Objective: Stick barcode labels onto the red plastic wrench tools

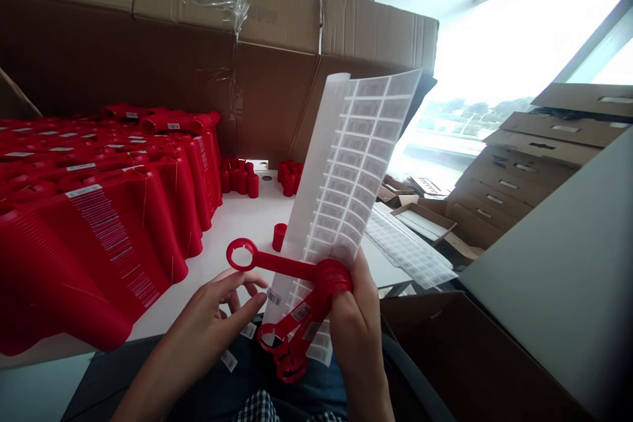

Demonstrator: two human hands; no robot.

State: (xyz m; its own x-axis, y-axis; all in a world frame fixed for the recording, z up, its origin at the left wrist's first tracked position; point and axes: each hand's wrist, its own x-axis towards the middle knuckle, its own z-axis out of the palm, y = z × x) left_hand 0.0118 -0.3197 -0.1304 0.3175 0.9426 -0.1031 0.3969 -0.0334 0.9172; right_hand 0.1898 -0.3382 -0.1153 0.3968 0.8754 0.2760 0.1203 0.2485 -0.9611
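Observation:
My right hand (357, 323) is closed around several red plastic tools (297, 326) fanned out from its grip, together with a tall white sheet of barcode labels (353, 165) that stands up behind them. One tool's ring end (242, 254) points left. My left hand (222, 306) is beside the tools, thumb and forefinger pinched on a small barcode label (273, 296) at the sheet's lower edge. Two of the lower tools carry labels.
Large stacks of red labelled tools (99, 211) fill the white table (242, 217) on the left. Small red caps (240, 179) stand at the back, one cap (279, 236) nearer. Cardboard walls (277, 79) behind, more label sheets (410, 250) and open boxes (475, 356) to the right.

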